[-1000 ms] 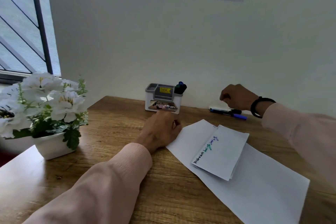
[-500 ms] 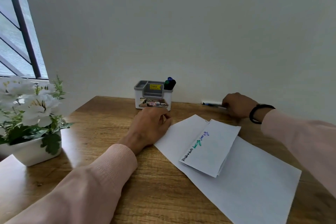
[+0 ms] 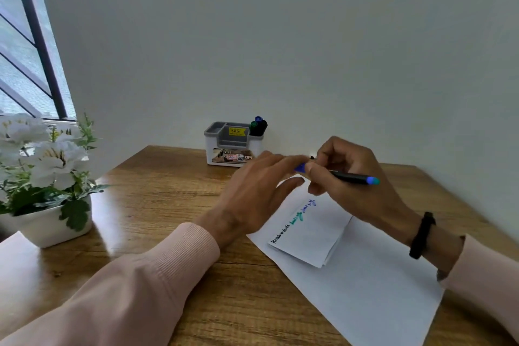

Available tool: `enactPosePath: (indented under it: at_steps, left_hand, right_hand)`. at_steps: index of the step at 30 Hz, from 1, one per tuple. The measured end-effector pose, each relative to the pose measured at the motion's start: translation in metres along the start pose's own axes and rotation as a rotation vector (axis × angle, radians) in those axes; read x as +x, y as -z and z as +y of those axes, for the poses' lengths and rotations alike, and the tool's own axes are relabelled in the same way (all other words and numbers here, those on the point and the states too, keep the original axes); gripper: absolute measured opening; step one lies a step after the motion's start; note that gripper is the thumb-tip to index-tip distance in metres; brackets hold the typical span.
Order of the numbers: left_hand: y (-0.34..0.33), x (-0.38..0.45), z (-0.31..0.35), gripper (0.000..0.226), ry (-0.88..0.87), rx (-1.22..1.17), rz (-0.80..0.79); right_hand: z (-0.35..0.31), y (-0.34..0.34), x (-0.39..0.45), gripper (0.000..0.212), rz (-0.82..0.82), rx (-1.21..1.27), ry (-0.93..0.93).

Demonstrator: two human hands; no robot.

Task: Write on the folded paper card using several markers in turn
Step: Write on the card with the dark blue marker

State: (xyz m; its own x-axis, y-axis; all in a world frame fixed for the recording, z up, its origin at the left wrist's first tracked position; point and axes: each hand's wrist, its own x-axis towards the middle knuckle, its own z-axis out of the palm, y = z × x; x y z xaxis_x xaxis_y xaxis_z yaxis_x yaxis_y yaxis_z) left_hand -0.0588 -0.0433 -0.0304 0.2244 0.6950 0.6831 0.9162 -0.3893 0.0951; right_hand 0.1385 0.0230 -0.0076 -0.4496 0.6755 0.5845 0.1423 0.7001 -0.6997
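Right hand grips a black marker with a blue end, held above the far end of the folded card. Left hand meets it, fingers on the blue cap; blurred, cannot tell if pinching. Card lies on a white sheet whose right corner nears the desk edge. Marker holder stands at the wall; flowerpot far left, bare wood between.

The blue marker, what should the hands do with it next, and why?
Probably pull the cap off. The right hand holds the blue marker above the folded card, and the left hand pinches its blue cap end, so the tip looks covered and cannot write yet.
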Motion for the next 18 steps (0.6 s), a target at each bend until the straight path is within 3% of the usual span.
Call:
enactPosePath:
  at_steps: [5, 9, 15, 18]
  left_hand:
    - [0.003, -0.002, -0.008, 0.025, -0.094, 0.034, -0.033]
    - [0.006, 0.0, -0.012, 0.031, -0.166, 0.063, -0.103]
    - [0.009, -0.001, -0.017, 0.022, -0.224, 0.138, -0.103]
    - [0.009, 0.0, -0.017, 0.022, -0.199, 0.125, -0.087]
  right_hand:
    - [0.013, -0.005, -0.008, 0.013, -0.125, 0.017, -0.065]
    - [0.008, 0.002, -0.006, 0.018, -0.229, 0.108, -0.119]
    - [-0.005, 0.017, -0.005, 0.029, -0.368, 0.236, -0.237]
    - [-0.009, 0.014, -0.007, 0.029, -0.298, 0.228, -0.284]
